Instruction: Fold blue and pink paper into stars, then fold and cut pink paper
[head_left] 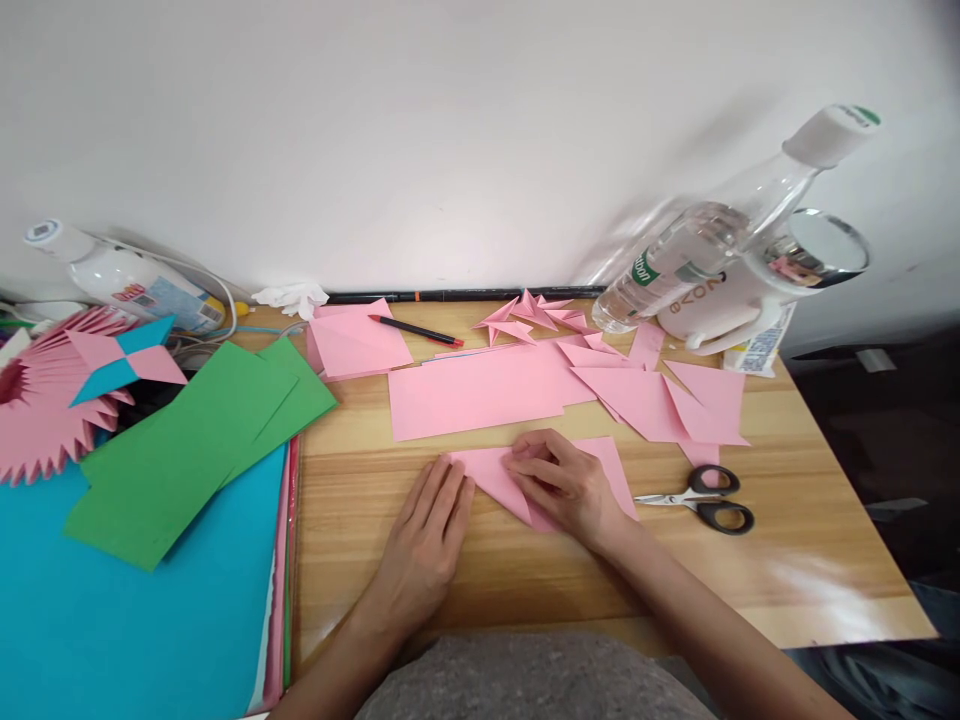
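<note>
A folded pink paper triangle lies on the wooden table in front of me. My left hand rests flat on the table with fingers stretched out, fingertips touching the paper's left corner. My right hand lies on top of the paper, fingers pressed down on its fold. A larger pink sheet lies just beyond the hands.
Black-handled scissors lie right of my right hand. Several pink cut pieces and small folded pink shapes sit farther back. A red-tipped pen, green sheets, blue paper, a pink paper flower, a plastic bottle.
</note>
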